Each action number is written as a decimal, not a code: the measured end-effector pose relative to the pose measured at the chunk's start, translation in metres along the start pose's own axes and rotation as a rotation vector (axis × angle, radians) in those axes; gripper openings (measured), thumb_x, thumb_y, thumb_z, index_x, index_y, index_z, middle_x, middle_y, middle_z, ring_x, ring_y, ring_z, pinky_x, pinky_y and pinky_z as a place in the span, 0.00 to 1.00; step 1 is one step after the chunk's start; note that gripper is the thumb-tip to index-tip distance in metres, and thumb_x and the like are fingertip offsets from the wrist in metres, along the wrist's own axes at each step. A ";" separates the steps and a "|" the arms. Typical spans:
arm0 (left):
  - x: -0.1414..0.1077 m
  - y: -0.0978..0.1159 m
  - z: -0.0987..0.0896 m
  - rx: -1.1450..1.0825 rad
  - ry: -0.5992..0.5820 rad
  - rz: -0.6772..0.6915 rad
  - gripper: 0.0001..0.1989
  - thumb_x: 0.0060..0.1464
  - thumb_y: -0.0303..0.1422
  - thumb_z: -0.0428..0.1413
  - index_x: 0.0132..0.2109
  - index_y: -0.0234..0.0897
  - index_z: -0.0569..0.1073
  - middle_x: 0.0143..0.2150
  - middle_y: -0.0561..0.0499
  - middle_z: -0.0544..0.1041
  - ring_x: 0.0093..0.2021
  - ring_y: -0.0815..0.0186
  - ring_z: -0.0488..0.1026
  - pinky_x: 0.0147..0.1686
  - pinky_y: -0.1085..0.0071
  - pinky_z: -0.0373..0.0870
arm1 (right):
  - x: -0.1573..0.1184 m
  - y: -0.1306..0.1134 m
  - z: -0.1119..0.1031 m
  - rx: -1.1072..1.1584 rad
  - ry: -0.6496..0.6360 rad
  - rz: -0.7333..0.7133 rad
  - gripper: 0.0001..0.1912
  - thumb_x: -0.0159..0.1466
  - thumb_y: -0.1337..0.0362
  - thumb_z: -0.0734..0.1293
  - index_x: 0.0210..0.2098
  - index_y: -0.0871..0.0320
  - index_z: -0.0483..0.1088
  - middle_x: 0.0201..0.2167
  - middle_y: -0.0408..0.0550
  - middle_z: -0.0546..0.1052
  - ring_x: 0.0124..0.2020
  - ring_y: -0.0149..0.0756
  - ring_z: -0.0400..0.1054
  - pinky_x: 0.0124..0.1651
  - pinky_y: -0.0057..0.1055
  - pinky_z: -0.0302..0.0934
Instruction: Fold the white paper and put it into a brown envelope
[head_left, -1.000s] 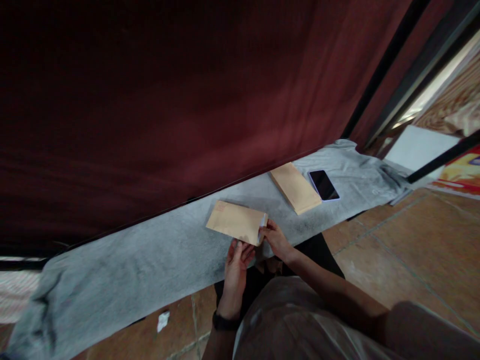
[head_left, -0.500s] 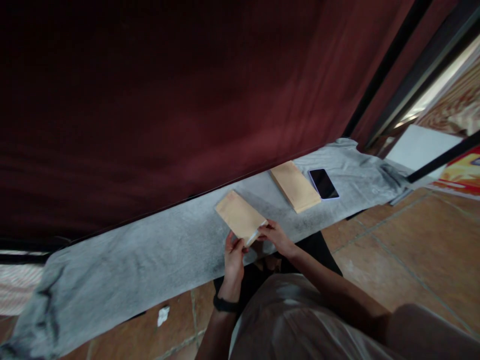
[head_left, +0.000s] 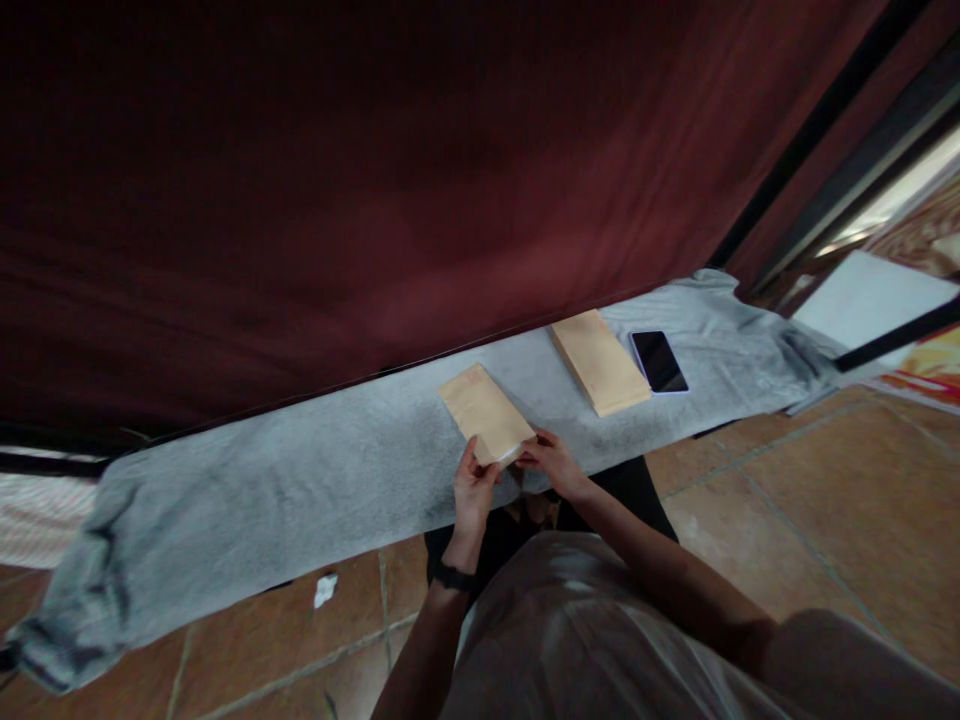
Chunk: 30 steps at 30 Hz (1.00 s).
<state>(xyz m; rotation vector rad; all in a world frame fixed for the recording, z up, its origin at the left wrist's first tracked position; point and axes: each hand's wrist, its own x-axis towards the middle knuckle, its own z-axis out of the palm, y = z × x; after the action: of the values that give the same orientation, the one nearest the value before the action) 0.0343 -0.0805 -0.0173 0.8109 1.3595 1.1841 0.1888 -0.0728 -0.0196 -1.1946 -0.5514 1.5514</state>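
Note:
A tan paper envelope is held over the front part of a narrow bench covered with grey cloth. My left hand grips its near left corner, thumb on top. At the near right corner, my right hand pinches the edge, where a pale strip shows between the two hands. To the right, a stack of similar tan envelopes lies on the cloth, and a dark-screened phone rests beside it.
A dark red curtain hangs behind the bench. A white board and a black bar stand at the right. On the tiled floor at the lower left lies a crumpled white scrap.
The view has shifted slightly. Both hands stay on the envelope, whose near end is now flatter, with less of the pale strip showing.

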 end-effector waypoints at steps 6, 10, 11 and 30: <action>-0.002 -0.001 -0.004 0.016 -0.002 -0.013 0.40 0.40 0.33 0.69 0.62 0.37 0.70 0.31 0.54 0.78 0.25 0.70 0.72 0.23 0.75 0.70 | 0.003 0.005 -0.015 -0.432 0.044 -0.152 0.20 0.60 0.53 0.68 0.47 0.56 0.69 0.32 0.44 0.77 0.29 0.36 0.74 0.36 0.36 0.73; -0.002 0.000 -0.011 0.153 -0.021 0.008 0.36 0.44 0.32 0.66 0.62 0.39 0.70 0.27 0.56 0.75 0.22 0.70 0.69 0.21 0.74 0.67 | 0.001 -0.005 -0.026 -0.824 0.087 -0.454 0.20 0.66 0.60 0.64 0.57 0.55 0.68 0.51 0.56 0.76 0.50 0.45 0.72 0.57 0.43 0.65; -0.003 0.001 -0.013 0.241 -0.018 0.039 0.34 0.46 0.31 0.65 0.62 0.39 0.71 0.27 0.56 0.75 0.22 0.69 0.69 0.23 0.73 0.68 | 0.001 -0.008 -0.028 -0.901 0.042 -0.529 0.19 0.67 0.61 0.63 0.58 0.54 0.68 0.55 0.56 0.74 0.56 0.46 0.69 0.61 0.45 0.62; 0.141 0.045 0.027 1.403 -0.225 0.735 0.30 0.69 0.39 0.39 0.71 0.27 0.58 0.73 0.38 0.59 0.74 0.54 0.50 0.71 0.53 0.47 | 0.004 0.006 -0.029 -1.341 -0.178 -0.884 0.19 0.72 0.65 0.60 0.60 0.54 0.69 0.62 0.53 0.72 0.63 0.44 0.65 0.66 0.50 0.56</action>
<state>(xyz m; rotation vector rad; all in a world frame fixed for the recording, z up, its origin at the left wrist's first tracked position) 0.0314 0.0701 -0.0121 2.4944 1.6530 0.4053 0.2122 -0.0777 -0.0380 -1.3728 -2.0894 0.3759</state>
